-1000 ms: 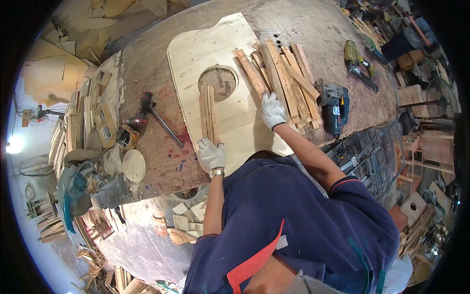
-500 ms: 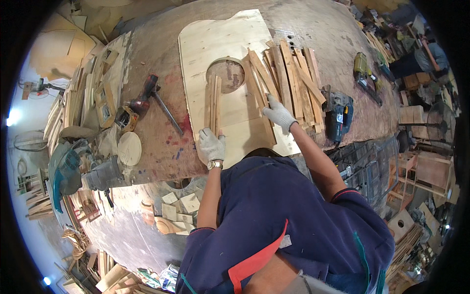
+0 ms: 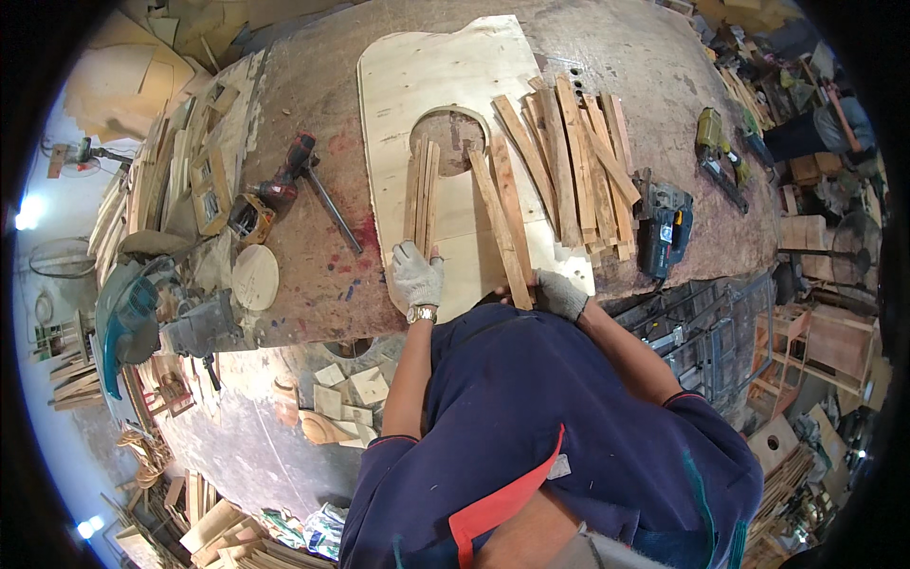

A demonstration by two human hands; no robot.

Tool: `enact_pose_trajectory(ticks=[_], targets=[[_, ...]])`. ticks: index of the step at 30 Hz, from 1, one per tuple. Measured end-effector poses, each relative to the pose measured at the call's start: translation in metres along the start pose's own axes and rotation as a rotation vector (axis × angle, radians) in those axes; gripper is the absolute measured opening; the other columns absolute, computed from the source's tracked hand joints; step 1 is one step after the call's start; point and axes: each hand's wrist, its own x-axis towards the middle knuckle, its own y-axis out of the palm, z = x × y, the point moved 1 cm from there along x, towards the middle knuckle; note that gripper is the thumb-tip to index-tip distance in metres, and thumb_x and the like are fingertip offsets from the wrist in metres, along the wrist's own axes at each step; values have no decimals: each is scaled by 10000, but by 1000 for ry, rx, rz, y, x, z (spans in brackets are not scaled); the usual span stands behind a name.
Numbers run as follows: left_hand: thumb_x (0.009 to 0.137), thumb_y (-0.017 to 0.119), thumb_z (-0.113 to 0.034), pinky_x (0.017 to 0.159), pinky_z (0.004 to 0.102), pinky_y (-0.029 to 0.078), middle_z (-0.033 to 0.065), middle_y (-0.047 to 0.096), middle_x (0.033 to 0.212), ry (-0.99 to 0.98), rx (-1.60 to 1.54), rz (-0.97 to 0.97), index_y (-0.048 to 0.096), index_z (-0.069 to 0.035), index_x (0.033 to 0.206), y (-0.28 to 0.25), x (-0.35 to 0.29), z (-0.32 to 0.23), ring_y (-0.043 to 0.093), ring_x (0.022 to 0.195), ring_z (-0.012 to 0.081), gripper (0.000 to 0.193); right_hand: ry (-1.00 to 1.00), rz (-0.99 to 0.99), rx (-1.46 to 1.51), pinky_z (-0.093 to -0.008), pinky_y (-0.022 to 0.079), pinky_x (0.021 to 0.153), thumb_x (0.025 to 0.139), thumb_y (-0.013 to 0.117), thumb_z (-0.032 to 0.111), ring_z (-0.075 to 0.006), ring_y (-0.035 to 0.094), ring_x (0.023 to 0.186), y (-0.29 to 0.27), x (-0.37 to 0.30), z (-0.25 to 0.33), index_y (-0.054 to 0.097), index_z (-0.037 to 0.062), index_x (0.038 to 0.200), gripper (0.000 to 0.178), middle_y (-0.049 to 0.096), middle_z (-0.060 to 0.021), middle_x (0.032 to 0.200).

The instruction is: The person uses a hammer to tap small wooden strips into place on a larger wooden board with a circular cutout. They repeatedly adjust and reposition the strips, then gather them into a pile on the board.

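Both my hands wear pale work gloves. My left hand (image 3: 418, 277) is closed around the near end of a small bundle of narrow wooden strips (image 3: 423, 194), which points away from me over a plywood panel (image 3: 417, 71) with a round cut-out. Close to my body, my right hand (image 3: 561, 295) grips the near end of a single wooden strip (image 3: 497, 223); its fingers are partly hidden. Beside that strip lies a browner strip (image 3: 509, 194). Several more strips (image 3: 573, 161) lie side by side on the panel's right edge, one slanting across the others.
A cordless drill (image 3: 289, 171) and a metal rod lie left of the panel. To the right are a jigsaw (image 3: 662, 232) and a green-yellow tool (image 3: 711, 142). A circular saw (image 3: 137, 318) stands at the far left. Wood offcuts (image 3: 346, 394) sit below the workbench edge.
My right hand has drawn back toward my body from the middle of the strips, now at the near end of one strip. My left hand keeps its bundle. The view has shifted slightly.
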Motion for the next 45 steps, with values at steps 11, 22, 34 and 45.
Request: enact_pose_trajectory(ticks=[11,22,34,45], targets=[[885,704,-425,855,531,517,271,591,1038,-159,-292,129,503,29,1143,-27,13,7,591,990,482,560,-288,-196,-591,-313,550,677,900,705,274,-149,647,791,70,47,32,650,-22,1032,329,665,-61,850],[766,766,-591,951,501,475,226,537,1144,69,27,-33,451,26,1426,-7,-15,-34,539,1087,400,957,-408,-335,-1761,-500,520,904,853,675,365,-428,628,1035,97,50,48,653,30,1189,475,605,-257,1175],[732,721,-249,961,498,467,212,525,1124,45,-21,-77,383,-18,1505,-2,-13,-39,531,1064,395,875,-546,-1353,-1991,-519,468,1026,794,807,289,-428,517,1269,-30,30,102,450,122,1458,772,500,-241,1384],[856,716,-394,948,518,454,229,519,1094,54,-108,-22,466,-42,1441,7,-11,-22,517,1070,424,727,-592,-1080,-1456,-511,522,819,829,653,143,-445,644,999,27,21,117,532,10,1183,397,618,-270,1020]])
